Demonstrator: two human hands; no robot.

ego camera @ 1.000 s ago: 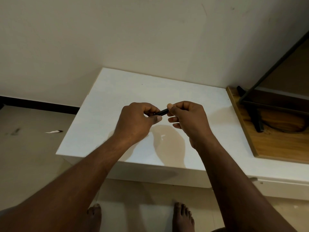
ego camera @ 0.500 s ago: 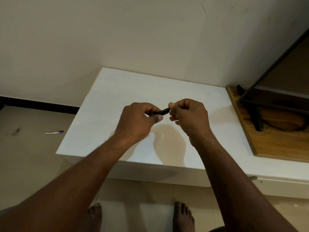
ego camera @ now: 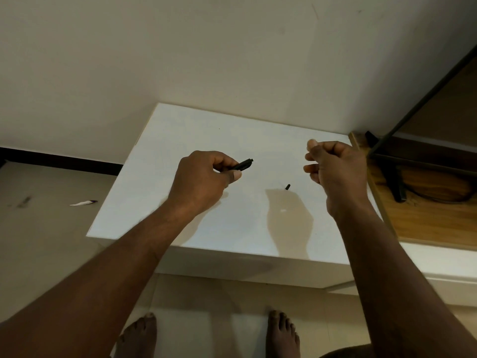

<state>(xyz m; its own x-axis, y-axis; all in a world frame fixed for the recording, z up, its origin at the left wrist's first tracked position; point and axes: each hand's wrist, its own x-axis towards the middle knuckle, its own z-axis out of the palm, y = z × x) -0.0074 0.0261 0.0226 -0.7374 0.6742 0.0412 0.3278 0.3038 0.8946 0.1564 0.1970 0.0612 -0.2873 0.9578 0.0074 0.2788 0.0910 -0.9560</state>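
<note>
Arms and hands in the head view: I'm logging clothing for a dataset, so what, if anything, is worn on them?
Nothing worn shows. The left forearm and right forearm are bare up to the frame's edge, with no sleeve or cuff. The left hand and right hand carry no glove, ring, watch or band that can be seen.

The table (ego camera: 180,140) is standing against the wall (ego camera: 206,60), with a board (ego camera: 426,223) lying on its right end. The left hand (ego camera: 201,177) is hovering over the table's middle, holding a pen (ego camera: 244,165) that is pointing right. The right hand (ego camera: 335,171) is hanging well apart to the right, near the board. Between the 2 hands a small piece (ego camera: 287,187) is showing. A scrap (ego camera: 83,202) is lying on the floor (ego camera: 38,241) left of the table, and 2 feet (ego camera: 139,337) are standing before it.
</note>
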